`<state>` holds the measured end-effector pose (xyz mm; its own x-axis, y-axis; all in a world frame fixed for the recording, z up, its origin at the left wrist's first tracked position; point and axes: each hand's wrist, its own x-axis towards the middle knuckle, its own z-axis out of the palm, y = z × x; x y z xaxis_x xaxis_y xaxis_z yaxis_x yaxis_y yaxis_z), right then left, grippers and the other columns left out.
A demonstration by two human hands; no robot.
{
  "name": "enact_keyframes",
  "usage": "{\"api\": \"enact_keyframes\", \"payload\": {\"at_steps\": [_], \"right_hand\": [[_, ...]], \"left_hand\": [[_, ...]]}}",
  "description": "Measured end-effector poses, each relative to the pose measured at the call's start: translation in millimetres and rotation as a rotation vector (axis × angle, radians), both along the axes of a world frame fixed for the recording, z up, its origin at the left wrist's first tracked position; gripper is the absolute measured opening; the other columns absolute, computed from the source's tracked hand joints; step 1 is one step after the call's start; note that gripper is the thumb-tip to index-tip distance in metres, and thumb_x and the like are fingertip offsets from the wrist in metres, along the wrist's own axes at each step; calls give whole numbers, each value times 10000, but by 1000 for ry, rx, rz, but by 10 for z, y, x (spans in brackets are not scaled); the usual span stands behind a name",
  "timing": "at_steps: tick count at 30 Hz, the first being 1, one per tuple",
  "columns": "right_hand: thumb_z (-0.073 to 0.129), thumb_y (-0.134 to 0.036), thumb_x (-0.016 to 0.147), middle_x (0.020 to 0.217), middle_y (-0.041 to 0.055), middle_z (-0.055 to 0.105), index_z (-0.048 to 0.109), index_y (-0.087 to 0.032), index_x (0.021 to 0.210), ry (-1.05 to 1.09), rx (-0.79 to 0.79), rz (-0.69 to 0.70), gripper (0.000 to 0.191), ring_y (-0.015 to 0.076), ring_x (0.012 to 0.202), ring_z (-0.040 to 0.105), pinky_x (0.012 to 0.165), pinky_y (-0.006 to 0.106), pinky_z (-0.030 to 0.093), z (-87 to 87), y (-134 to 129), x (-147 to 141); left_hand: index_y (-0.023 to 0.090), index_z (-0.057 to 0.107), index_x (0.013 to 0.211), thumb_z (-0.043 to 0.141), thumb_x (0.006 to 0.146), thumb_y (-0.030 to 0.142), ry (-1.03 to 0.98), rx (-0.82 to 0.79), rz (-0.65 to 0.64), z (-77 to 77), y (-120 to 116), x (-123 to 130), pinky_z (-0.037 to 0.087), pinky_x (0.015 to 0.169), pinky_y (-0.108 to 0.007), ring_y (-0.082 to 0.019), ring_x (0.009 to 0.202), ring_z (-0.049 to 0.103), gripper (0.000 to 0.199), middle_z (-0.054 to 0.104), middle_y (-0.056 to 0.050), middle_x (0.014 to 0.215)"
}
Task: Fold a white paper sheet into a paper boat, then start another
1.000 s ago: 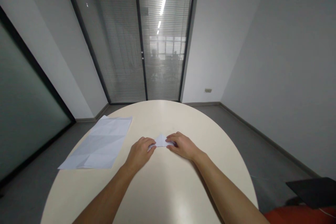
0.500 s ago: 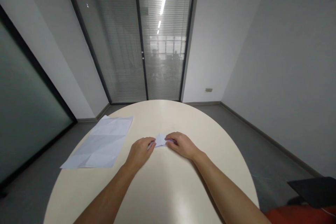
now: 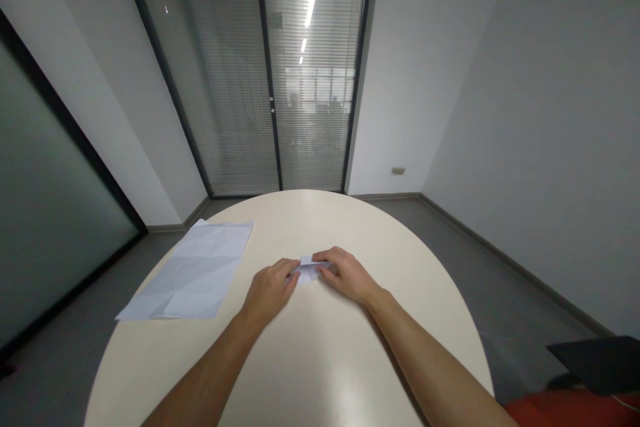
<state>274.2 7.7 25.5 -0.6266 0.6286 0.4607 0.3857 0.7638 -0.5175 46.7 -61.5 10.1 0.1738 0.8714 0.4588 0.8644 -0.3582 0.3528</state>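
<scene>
A small piece of folded white paper (image 3: 308, 271) is held between my two hands, just above or on the round table; I cannot tell which. My left hand (image 3: 271, 285) pinches its left end between thumb and fingers. At the right end, my right hand (image 3: 347, 273) grips it in the same way, thumb nearest me. Between the hands the paper shows a crease across its middle, with one flap behind and one toward me. Its two ends are hidden by my fingers.
Larger creased white sheets (image 3: 200, 270) lie on the left part of the cream round table (image 3: 290, 360). A dark flat object (image 3: 600, 360) and something red (image 3: 565, 408) are at the lower right, beyond the table edge. Glass doors with blinds (image 3: 315, 133) stand behind.
The paper between my hands has gone from a pointed, peaked shape to a flatter, opened one with a crease across it. My hands have shifted only slightly.
</scene>
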Motion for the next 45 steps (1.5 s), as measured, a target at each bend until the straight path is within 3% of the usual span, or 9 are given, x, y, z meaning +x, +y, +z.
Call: {"api": "enact_keyframes", "payload": {"at_steps": [5,10,16,20,26,32,40,45], "right_hand": [[597,-234,959,1148,83,721,653,-215,1177,71,-6,-14,226,215,1071,667,971,374,519,2,1,3],[584,-276,980,1154,64,723,630,-234,1193,116,-37,-55,222,204,1060,684,956,368,538,-37,13,7],[563,-300,997,1179,68,728,626,-241,1225,137,19,-58,244,207,1069,695,964,380,555,-51,-9,-30],[521,-269,1013,1196,71,727,625,-239,1241,116,55,-43,253,204,1101,688,991,384,549,-72,-14,-56],[484,-222,1018,1202,57,731,633,-254,1247,75,51,-7,275,192,1093,692,981,371,547,-46,-35,-60],[532,-270,1002,1149,52,754,655,-249,1224,45,-31,18,255,196,1020,719,915,348,564,-2,-66,-66],[592,-294,971,1071,46,752,710,-230,1073,29,-57,88,169,163,898,715,842,288,563,6,-83,-48],[659,-286,930,995,47,768,745,-230,997,-54,-10,173,123,186,946,705,883,306,534,36,-84,-71]], "left_hand": [[232,604,1317,511,986,265,-136,8,5,-24,13,-7,572,799,-281,-153,803,731,346,744,-39,1164],[237,679,1221,478,990,233,-129,35,-49,-1,13,0,546,926,-303,-189,1035,711,306,744,-37,1180],[231,714,1082,510,966,263,-229,-45,42,32,18,15,548,771,-274,-160,763,725,236,781,-19,1017],[252,713,1017,529,950,286,-282,-105,86,26,13,15,523,707,-254,-156,730,723,198,782,7,901],[262,686,1104,557,939,292,-249,-143,146,18,1,22,508,728,-259,-154,766,725,213,780,3,967],[268,706,1065,535,960,296,-189,-145,184,22,14,15,479,701,-271,-160,744,686,203,763,11,885],[226,707,1035,538,937,219,-133,-40,123,-57,41,-25,518,822,-332,-205,900,671,195,744,-40,934],[229,708,956,566,939,243,-94,-17,102,-50,43,-22,521,861,-357,-222,945,661,143,753,-40,948]]}}
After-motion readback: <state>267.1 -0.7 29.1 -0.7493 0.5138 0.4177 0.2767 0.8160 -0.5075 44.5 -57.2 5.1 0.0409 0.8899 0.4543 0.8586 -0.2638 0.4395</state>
